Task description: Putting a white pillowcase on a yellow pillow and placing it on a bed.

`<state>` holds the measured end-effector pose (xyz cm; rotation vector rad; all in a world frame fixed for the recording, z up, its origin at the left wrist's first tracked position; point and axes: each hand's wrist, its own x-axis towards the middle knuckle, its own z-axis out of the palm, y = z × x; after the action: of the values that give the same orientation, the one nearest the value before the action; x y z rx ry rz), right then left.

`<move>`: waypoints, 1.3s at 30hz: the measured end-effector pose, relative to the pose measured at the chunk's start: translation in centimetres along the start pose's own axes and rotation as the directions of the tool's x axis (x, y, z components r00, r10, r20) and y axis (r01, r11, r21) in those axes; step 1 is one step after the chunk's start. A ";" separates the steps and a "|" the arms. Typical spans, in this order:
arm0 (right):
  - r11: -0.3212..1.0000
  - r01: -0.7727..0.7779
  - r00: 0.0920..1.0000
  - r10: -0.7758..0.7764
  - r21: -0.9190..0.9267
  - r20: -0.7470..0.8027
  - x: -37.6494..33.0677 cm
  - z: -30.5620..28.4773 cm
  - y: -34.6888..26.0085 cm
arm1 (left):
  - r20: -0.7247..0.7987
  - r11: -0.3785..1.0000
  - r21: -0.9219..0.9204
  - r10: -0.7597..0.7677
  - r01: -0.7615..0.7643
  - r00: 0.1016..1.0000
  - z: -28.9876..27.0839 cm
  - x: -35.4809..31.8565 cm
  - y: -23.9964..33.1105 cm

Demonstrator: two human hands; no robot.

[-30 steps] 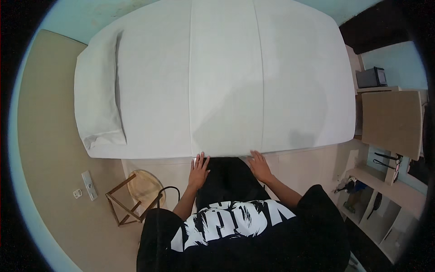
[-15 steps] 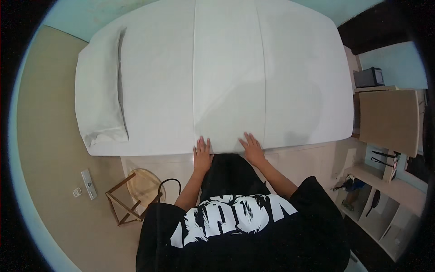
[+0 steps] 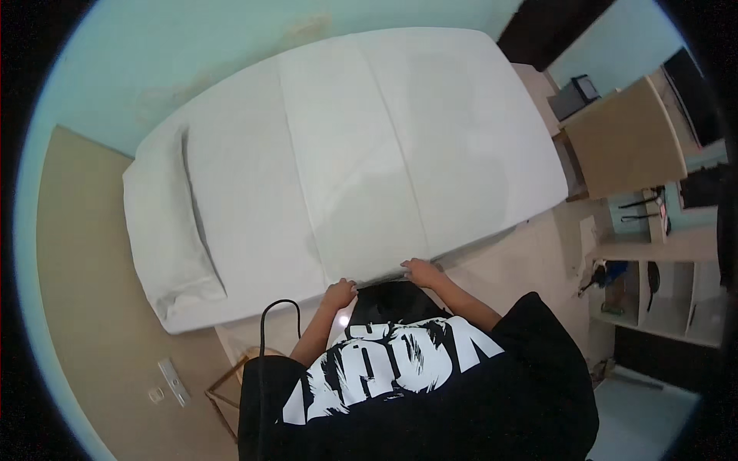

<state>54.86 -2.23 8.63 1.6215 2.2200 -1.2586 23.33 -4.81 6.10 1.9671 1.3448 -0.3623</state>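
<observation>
A bed with a white sheet lies in front of me, and a white cloth band crosses it between two long creases. At the band's near edge, my left hand is closed, its fingers curled on the cloth by the left crease. My right hand pinches the same edge near the right crease. The edge between them looks slightly lifted and wrinkled. Toward the left end of the bed lies a white pillow.
A beige headboard panel with a wall socket stands left. Beside my left arm are a wooden stool and a black cable. To the right are a wooden tabletop or chair back, a grey bin and open shelves.
Both hands have gone from lying flat with fingers spread to closed on the cloth edge. The view has turned, so the bed now appears slanted.
</observation>
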 end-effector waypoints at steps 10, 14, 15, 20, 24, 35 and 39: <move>0.980 -0.197 0.980 0.196 -0.017 -0.019 -5.1 0.7 5.8 | 0.038 0.974 0.213 0.068 -0.075 0.997 -3.3 1.1 -1.1; 0.949 -0.307 0.934 0.315 -0.074 0.167 -5.0 1.0 7.7 | 0.032 0.981 0.191 0.024 -0.029 0.999 -2.3 1.6 0.2; 0.934 -0.337 0.922 0.353 -0.120 0.159 -4.0 0.8 6.9 | 0.037 0.981 0.189 0.025 -0.032 0.999 -2.8 2.0 1.3; 0.941 -0.331 0.940 0.323 -0.062 -0.114 0.8 -1.7 0.6 | -0.094 0.967 0.250 0.074 -0.048 0.993 -3.0 3.2 3.9; 0.969 -0.166 0.963 0.119 -0.183 -0.242 1.5 -0.8 -1.1 | -0.180 0.970 0.238 0.096 -0.051 0.979 -2.8 2.6 3.9; 0.985 -0.171 0.932 0.153 -0.025 -0.330 0.4 0.7 -0.5 | 0.108 0.988 0.131 0.064 -0.079 0.992 -3.5 1.2 3.2; 0.982 -0.185 0.923 0.156 -0.049 -0.353 0.4 0.3 -0.1 | -0.308 0.987 0.015 0.157 -0.160 0.938 -4.4 2.1 3.4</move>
<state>54.55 -2.14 8.30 2.0887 2.2146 -0.8804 26.58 -0.99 9.36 2.1720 1.3587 0.0325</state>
